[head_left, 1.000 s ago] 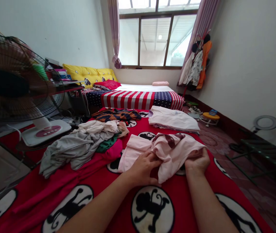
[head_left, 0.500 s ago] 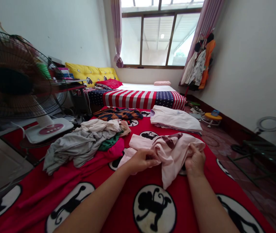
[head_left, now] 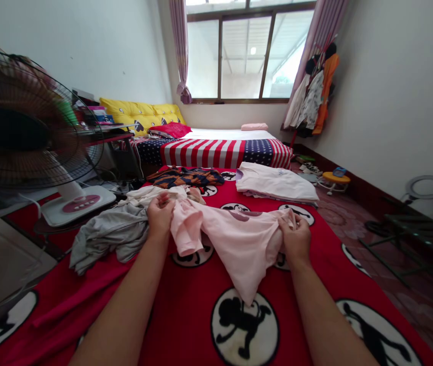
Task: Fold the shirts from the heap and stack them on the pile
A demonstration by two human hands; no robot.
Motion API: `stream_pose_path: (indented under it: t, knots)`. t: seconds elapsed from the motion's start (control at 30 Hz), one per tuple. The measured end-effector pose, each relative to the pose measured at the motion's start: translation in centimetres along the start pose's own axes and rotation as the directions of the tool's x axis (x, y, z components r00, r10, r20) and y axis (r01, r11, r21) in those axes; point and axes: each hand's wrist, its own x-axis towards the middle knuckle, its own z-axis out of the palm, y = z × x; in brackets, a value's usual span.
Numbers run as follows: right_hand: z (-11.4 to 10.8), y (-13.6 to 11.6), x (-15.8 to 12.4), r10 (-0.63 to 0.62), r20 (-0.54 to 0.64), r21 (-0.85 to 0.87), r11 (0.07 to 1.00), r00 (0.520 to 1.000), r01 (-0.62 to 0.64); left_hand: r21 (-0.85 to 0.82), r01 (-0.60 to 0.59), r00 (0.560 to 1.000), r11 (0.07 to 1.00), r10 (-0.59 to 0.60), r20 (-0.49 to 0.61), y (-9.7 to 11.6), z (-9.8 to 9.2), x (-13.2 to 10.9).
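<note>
A pale pink shirt point(head_left: 235, 239) with a darker print near its upper edge is stretched between my two hands over the red monkey-print blanket point(head_left: 186, 315). My left hand point(head_left: 160, 216) is closed on its left end, beside a hanging sleeve. On the opposite side, my right hand point(head_left: 296, 235) pinches the shirt's right end. The middle of the shirt sags down to a point above a white monkey circle. Left of my left hand lies a heap of grey and cream clothes point(head_left: 113, 231), partly hidden by that arm.
A folded white shirt stack point(head_left: 275, 183) lies beyond my right hand. Striped dark clothing point(head_left: 186, 178) is at the blanket's far side. A fan point(head_left: 22, 132) stands at left, a bed point(head_left: 209, 153) behind. An orange stool point(head_left: 336, 178) and ring light point(head_left: 428, 187) are at right.
My left hand has moved left and away from me, drawing the bunched pink shirt out wide. My right hand has shifted slightly left and keeps its hold.
</note>
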Motion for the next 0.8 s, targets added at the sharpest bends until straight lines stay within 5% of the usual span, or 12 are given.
stream_pose_path:
  t: [0.07,0.13,0.2,0.23,0.27,0.37,0.4,0.43,0.47,0.6,0.8]
  knots:
    - [0.2,0.4,0.1,0.066,-0.003,0.025,0.997,0.998,-0.066,0.103,-0.050,0.997,0.993,0.055,-0.053,0.7,-0.4,-0.4]
    - [0.3,0.7,0.3,0.139,-0.008,0.114,0.984,0.990,-0.137,0.181,-0.147,0.989,0.972,0.146,0.018,2.0,-0.5,-1.2]
    - [0.3,0.9,0.6,0.186,-0.014,0.201,0.963,0.982,-0.180,0.136,-0.196,0.956,0.971,0.159,0.247,3.3,-0.4,-2.3]
    - [0.3,0.9,0.7,0.204,-0.016,0.229,0.954,0.979,-0.195,0.079,-0.189,0.902,0.979,0.141,0.408,3.9,-0.2,-3.0]
    - [0.3,0.9,0.7,0.218,-0.017,0.245,0.947,0.976,-0.208,0.031,-0.180,0.799,0.983,0.128,0.587,4.3,0.1,-3.8]
    - [0.2,0.7,0.7,0.245,0.004,0.276,0.932,0.969,-0.237,-0.009,-0.286,0.340,0.958,0.111,0.934,4.4,1.3,-6.6]
    - [0.2,0.6,0.7,0.248,0.024,0.286,0.927,0.969,-0.244,0.004,-0.365,0.253,0.931,0.095,0.963,4.2,1.7,-7.5]
    - [0.1,0.6,0.6,0.248,0.044,0.295,0.922,0.968,-0.249,0.027,-0.443,0.224,0.896,0.082,0.971,4.1,2.2,-8.3]
    - [0.1,0.5,0.6,0.247,0.063,0.301,0.919,0.967,-0.254,0.055,-0.506,0.242,0.861,0.080,0.967,3.9,2.7,-9.1]
    - [0.1,0.9,0.6,0.246,0.070,0.306,0.917,0.967,-0.256,0.130,-0.557,0.439,0.820,0.158,0.884,3.4,4.2,-10.4]
    - [0.3,1.3,0.3,0.199,0.024,0.299,0.934,0.980,-0.197,0.078,-0.235,0.636,0.969,0.093,0.766,3.7,4.8,-9.5]
